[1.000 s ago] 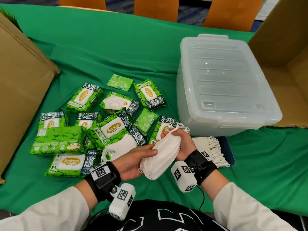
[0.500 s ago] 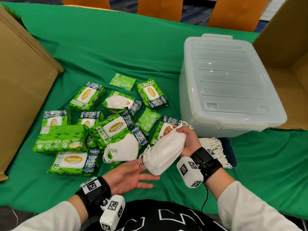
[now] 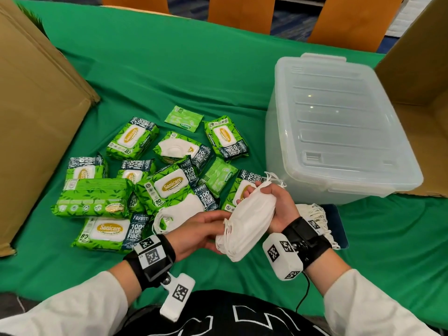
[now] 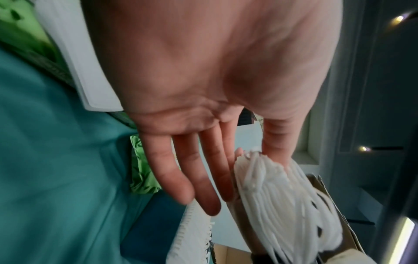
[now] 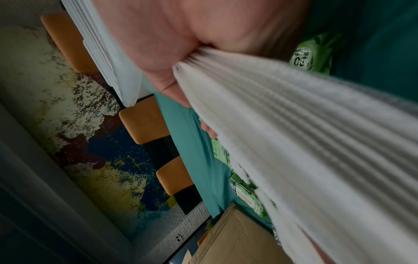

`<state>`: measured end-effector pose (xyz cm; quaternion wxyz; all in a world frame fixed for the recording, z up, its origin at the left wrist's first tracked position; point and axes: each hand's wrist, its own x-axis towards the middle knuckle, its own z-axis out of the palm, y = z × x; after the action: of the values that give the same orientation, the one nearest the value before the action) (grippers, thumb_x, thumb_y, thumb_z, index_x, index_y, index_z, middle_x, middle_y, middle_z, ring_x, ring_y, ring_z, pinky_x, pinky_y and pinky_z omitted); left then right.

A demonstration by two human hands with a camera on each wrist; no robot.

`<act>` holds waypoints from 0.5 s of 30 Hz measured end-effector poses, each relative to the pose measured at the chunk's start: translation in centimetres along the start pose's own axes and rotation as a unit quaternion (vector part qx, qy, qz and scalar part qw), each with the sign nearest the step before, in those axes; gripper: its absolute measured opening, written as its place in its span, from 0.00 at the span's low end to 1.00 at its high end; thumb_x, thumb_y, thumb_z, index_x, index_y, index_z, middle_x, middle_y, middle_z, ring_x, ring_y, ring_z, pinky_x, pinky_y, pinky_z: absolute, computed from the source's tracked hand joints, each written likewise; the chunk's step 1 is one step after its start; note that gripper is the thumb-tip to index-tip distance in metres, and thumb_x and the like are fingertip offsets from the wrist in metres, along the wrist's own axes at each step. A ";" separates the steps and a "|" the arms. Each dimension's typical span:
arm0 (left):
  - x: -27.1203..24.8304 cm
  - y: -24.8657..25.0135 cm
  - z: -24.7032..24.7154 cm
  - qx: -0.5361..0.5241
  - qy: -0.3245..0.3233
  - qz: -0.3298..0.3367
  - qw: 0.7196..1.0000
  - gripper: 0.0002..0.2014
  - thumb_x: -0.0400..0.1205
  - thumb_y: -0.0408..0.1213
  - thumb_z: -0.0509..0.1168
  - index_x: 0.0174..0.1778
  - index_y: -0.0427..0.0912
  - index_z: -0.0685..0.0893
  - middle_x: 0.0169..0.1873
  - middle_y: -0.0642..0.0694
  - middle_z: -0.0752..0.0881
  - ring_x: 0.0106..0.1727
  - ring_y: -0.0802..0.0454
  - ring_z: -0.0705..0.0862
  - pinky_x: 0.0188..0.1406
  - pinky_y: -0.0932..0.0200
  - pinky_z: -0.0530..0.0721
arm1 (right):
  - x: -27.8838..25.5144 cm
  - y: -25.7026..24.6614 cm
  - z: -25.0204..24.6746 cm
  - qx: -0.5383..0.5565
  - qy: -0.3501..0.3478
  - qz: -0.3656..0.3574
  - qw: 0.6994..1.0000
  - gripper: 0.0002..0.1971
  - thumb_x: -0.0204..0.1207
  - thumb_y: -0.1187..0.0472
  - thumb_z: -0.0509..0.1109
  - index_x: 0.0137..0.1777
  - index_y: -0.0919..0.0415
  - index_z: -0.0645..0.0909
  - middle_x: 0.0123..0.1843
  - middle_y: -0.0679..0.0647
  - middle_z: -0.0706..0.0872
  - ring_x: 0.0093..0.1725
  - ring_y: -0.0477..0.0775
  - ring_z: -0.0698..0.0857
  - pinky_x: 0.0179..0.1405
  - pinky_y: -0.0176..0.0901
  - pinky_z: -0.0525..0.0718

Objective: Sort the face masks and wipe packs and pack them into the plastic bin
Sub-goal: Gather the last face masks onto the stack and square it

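Frame centre: right hand (image 3: 276,207) fingers curled, gripping mask stack (image 3: 244,226); left hand (image 3: 201,232) fingers straight, touching stack's ear loops; lidded bin (image 3: 339,122) upper right.

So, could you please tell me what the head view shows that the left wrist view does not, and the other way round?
Only the head view shows the translucent plastic bin with its lid on, the scattered green wipe packs, and the right hand gripping the stack of white face masks. Only the left wrist view shows the left hand's palm and straight fingers close up, with a bundle of white ear loops at the fingertips. Both show the green tablecloth and that mask stack.
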<state>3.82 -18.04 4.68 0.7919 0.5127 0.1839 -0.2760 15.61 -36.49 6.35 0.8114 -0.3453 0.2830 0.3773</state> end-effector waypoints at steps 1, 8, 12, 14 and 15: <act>0.0 0.0 0.2 0.018 -0.002 -0.003 1.000 0.20 0.77 0.37 0.72 0.66 0.44 0.88 0.53 0.42 0.90 0.46 0.48 0.88 0.41 0.50 0.91 | 0.0 0.1 0.0 0.001 -0.002 -0.002 1.000 0.09 0.80 0.67 0.58 0.55 0.58 0.76 0.45 0.61 0.84 0.46 0.61 0.84 0.70 0.68 0.78; 0.3 0.1 1.2 0.000 -0.066 -0.073 0.995 0.22 0.75 0.34 0.71 0.67 0.38 0.85 0.53 0.38 0.92 0.46 0.44 0.91 0.38 0.47 0.92 | -0.6 1.0 0.3 -0.031 -0.045 -0.023 0.998 0.11 0.80 0.69 0.56 0.58 0.59 0.75 0.42 0.61 0.82 0.45 0.61 0.83 0.69 0.67 0.79; 0.7 -0.1 1.0 -0.027 -0.099 -0.100 0.990 0.25 0.75 0.25 0.68 0.72 0.32 0.81 0.63 0.28 0.87 0.59 0.30 0.87 0.69 0.24 0.79 | -0.8 1.7 0.2 -0.077 -0.063 -0.043 0.994 0.15 0.80 0.70 0.59 0.65 0.62 0.76 0.49 0.66 0.88 0.52 0.65 0.90 0.69 0.65 0.83; 1.0 -0.3 1.0 -0.001 -0.090 -0.105 0.990 0.26 0.73 0.24 0.69 0.70 0.33 0.82 0.62 0.33 0.88 0.61 0.35 0.86 0.73 0.28 0.76 | -0.9 2.1 0.1 -0.105 -0.077 -0.049 0.990 0.15 0.79 0.70 0.60 0.64 0.65 0.78 0.55 0.69 0.89 0.57 0.67 0.90 0.75 0.68 0.77; 1.2 -0.3 0.9 0.016 -0.095 -0.108 0.990 0.26 0.73 0.24 0.69 0.70 0.34 0.82 0.61 0.35 0.89 0.60 0.39 0.87 0.70 0.33 0.79 | -0.9 2.2 -0.1 -0.122 -0.085 -0.050 0.988 0.16 0.76 0.69 0.62 0.63 0.66 0.79 0.57 0.70 0.89 0.60 0.68 0.89 0.77 0.69 0.76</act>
<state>4.53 -19.28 4.12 0.7630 0.4739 0.1582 -0.4101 13.34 -35.87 6.20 0.8020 -0.4225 0.1473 0.3956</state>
